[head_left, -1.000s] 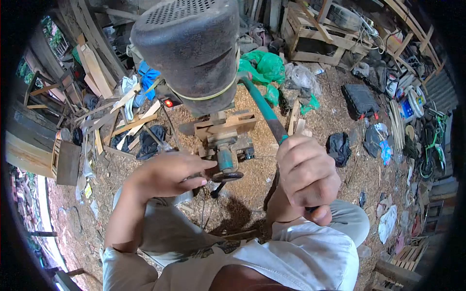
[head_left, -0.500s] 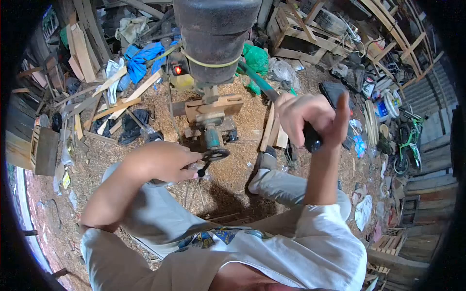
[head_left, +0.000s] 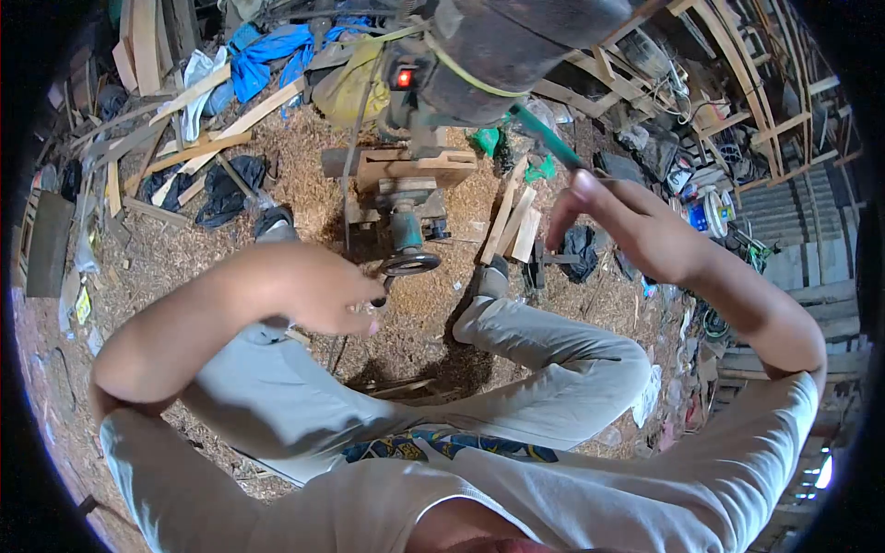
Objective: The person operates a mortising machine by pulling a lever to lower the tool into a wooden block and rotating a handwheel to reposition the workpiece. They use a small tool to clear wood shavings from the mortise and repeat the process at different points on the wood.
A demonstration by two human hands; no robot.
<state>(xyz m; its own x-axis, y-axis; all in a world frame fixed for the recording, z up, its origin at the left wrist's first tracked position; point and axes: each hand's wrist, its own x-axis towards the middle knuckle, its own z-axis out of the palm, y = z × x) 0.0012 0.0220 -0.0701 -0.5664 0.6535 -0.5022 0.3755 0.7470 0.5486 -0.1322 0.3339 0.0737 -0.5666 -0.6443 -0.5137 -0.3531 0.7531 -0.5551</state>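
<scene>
The small round handwheel (head_left: pixel 410 264) sits under the teal vise (head_left: pixel 406 226), below the wooden block (head_left: pixel 401 168) at the drill press base. The left hand (head_left: pixel 318 290) is curled beside its crank (fingertips hide any contact; grip unclear). The right hand (head_left: pixel 627 226) is open and empty, just beside the green lever (head_left: pixel 546 136). The dark motor housing (head_left: pixel 516 37) is cut off above.

The motor housing (head_left: pixel 516 41) looks matt dark metal, perhaps dusty. The handwheel (head_left: pixel 410 265) is dark, smooth metal. Rough bare wood forms the block (head_left: pixel 401 168); coarse sawdust covers the floor (head_left: pixel 277 221).
</scene>
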